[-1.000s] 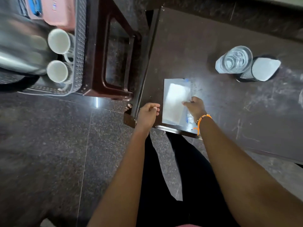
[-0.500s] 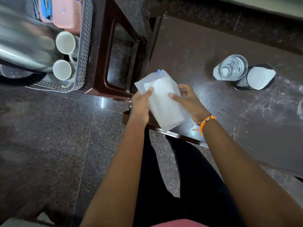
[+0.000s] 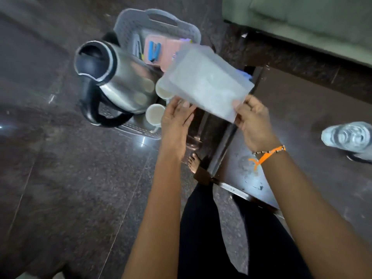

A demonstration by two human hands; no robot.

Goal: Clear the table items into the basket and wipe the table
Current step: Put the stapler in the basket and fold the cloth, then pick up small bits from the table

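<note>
Pouch carried over the basket, held flat by its near edge.

Pinched at the near right corner of the translucent pouch (image 3: 203, 81) by the right hand (image 3: 254, 121), thumb above and fingers (image 3: 240, 112) beneath, apparently to keep the floppy plastic level; supported at the near left edge by the left hand (image 3: 175, 119), fingers (image 3: 184, 105) straight and close together under or against the plastic, though full closure cannot be told through the blur. Raised clear of the table (image 3: 302, 125) and hanging above the grey basket (image 3: 157, 21), likely to find a free gap. Already loaded with a steel kettle (image 3: 112, 77), two white cups (image 3: 155, 113) and a pink case (image 3: 159, 51), so little room left. Still on the table, well apart to the right: a clear glass (image 3: 348, 137). Wiping not yet begun, judging by marks on the table surface.
</note>
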